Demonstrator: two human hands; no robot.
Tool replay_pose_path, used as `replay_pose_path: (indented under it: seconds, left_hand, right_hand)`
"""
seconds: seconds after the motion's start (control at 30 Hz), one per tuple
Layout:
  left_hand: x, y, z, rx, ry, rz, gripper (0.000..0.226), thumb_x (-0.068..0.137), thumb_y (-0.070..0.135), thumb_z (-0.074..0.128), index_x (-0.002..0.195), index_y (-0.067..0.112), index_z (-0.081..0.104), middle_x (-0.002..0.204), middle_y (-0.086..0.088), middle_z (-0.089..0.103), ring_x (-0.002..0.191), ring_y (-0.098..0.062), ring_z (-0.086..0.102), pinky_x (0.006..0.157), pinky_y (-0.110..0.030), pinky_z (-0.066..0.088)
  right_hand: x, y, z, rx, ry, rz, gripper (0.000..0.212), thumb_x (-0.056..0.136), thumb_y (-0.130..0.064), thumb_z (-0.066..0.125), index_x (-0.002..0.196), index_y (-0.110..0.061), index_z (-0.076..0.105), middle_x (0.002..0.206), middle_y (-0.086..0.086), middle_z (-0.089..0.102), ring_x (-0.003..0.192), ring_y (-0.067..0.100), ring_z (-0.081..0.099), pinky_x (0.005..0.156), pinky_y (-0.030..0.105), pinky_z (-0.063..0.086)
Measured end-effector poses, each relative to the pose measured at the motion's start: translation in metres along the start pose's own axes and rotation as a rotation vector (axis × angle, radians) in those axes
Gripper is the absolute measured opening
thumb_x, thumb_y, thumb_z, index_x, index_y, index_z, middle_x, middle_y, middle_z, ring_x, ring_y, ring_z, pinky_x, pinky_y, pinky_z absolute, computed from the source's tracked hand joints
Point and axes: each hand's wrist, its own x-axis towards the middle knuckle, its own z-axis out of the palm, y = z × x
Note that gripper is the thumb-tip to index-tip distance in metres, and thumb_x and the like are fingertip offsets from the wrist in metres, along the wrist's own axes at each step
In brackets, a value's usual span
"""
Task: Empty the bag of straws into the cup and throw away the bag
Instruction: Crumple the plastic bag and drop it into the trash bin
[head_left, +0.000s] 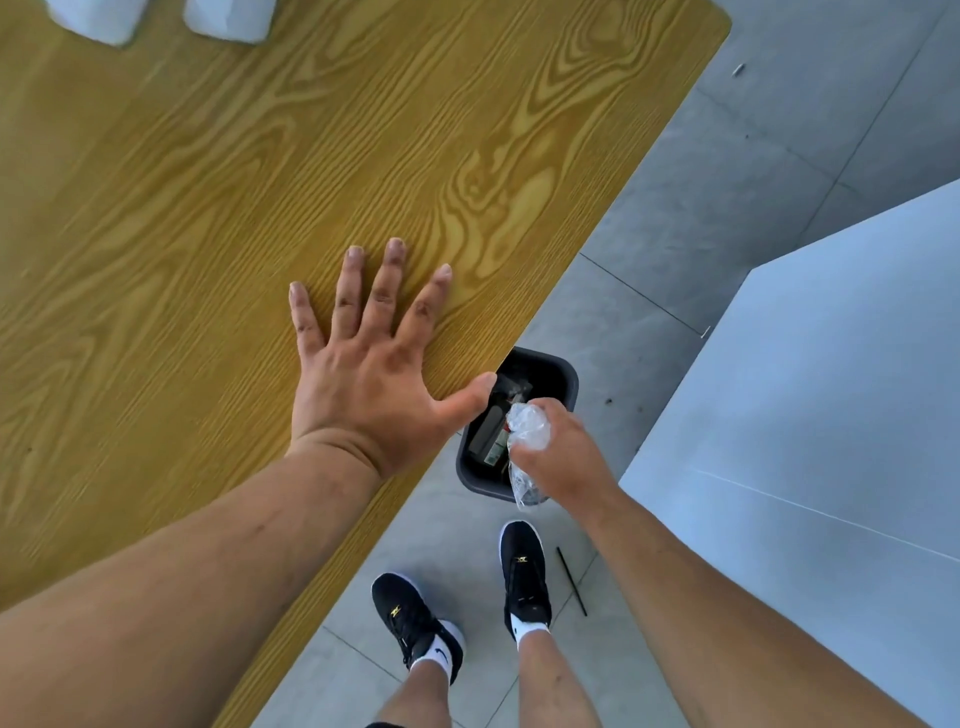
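Note:
My right hand grips a crumpled clear plastic bag and holds it over the open black trash bin on the floor beside the table. The bin has some rubbish inside. My left hand rests flat on the wooden table near its edge, fingers spread, holding nothing. No cup or straws in a cup appear in this view.
Two white objects sit at the table's far edge, cut off by the frame. A single black straw lies on the grey tiled floor by my right shoe. A white slab stands to the right of the bin.

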Motion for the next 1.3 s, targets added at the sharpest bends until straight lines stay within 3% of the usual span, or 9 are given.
replay_pose_path:
  seconds: [0.1, 0.17, 0.37, 0.67, 0.83, 1.07, 1.3]
  left_hand:
    - [0.000, -0.001, 0.000, -0.002, -0.003, 0.005, 0.099, 0.085, 0.094, 0.024, 0.168, 0.041, 0.009, 0.179, 0.002, -0.002, 0.164, -0.028, -0.009, 0.127, -0.069, -0.002]
    - [0.000, -0.002, 0.001, -0.001, -0.004, 0.022, 0.094, 0.090, 0.090, 0.024, 0.168, 0.040, 0.011, 0.179, 0.003, -0.001, 0.164, -0.027, -0.009, 0.127, -0.069, -0.001]
    - [-0.002, -0.003, 0.001, -0.015, -0.008, 0.061, 0.086, 0.093, 0.085, 0.026, 0.167, 0.042, 0.015, 0.179, 0.004, 0.005, 0.165, -0.027, -0.005, 0.127, -0.070, 0.002]
    - [-0.002, -0.001, -0.003, -0.017, -0.023, 0.045, 0.087, 0.091, 0.084, 0.031, 0.167, 0.043, 0.018, 0.179, 0.004, 0.006, 0.165, -0.027, -0.004, 0.127, -0.069, 0.002]
    - [-0.002, -0.001, -0.004, -0.016, -0.016, 0.040, 0.088, 0.090, 0.083, 0.035, 0.166, 0.041, 0.022, 0.179, 0.003, 0.009, 0.165, -0.027, -0.001, 0.127, -0.069, 0.002]
    - [-0.002, -0.001, -0.005, -0.013, -0.019, 0.035, 0.088, 0.090, 0.083, 0.036, 0.166, 0.042, 0.021, 0.179, 0.003, 0.009, 0.165, -0.026, -0.002, 0.128, -0.069, 0.002]
    - [-0.002, -0.001, -0.004, -0.025, -0.008, 0.034, 0.088, 0.090, 0.083, 0.037, 0.166, 0.042, 0.022, 0.179, 0.004, 0.010, 0.165, -0.026, -0.001, 0.128, -0.069, 0.002]
  right_hand:
    - [0.019, 0.001, 0.013, -0.029, -0.019, 0.029, 0.060, 0.089, -0.032, 0.069, 0.146, -0.030, 0.050, 0.130, 0.004, 0.057, 0.105, 0.027, 0.064, 0.068, 0.033, 0.053]
    - [0.031, 0.004, 0.020, -0.064, -0.035, 0.055, 0.064, 0.089, -0.033, 0.070, 0.149, -0.031, 0.047, 0.133, 0.004, 0.056, 0.105, 0.028, 0.063, 0.064, 0.030, 0.048]
    - [0.055, 0.019, 0.030, -0.183, -0.102, 0.123, 0.066, 0.088, -0.037, 0.069, 0.150, -0.032, 0.045, 0.138, 0.004, 0.053, 0.105, 0.027, 0.060, 0.083, 0.037, 0.049]
    - [0.076, 0.032, 0.029, -0.275, -0.108, 0.134, 0.067, 0.090, -0.037, 0.071, 0.150, -0.031, 0.043, 0.137, 0.006, 0.050, 0.100, 0.027, 0.057, 0.084, 0.036, 0.046]
    - [0.083, 0.032, 0.029, -0.349, -0.103, 0.119, 0.074, 0.092, -0.040, 0.071, 0.156, -0.028, 0.036, 0.146, 0.009, 0.045, 0.121, 0.037, 0.061, 0.094, 0.041, 0.049]
    - [0.082, 0.031, 0.026, -0.434, -0.129, 0.064, 0.097, 0.095, -0.046, 0.070, 0.170, -0.025, 0.013, 0.175, 0.009, 0.017, 0.147, 0.039, 0.041, 0.116, 0.046, 0.039]
    - [0.080, 0.027, 0.024, -0.425, -0.152, 0.033, 0.099, 0.095, -0.046, 0.072, 0.171, -0.026, 0.012, 0.177, 0.008, 0.015, 0.155, 0.035, 0.032, 0.121, 0.045, 0.035]
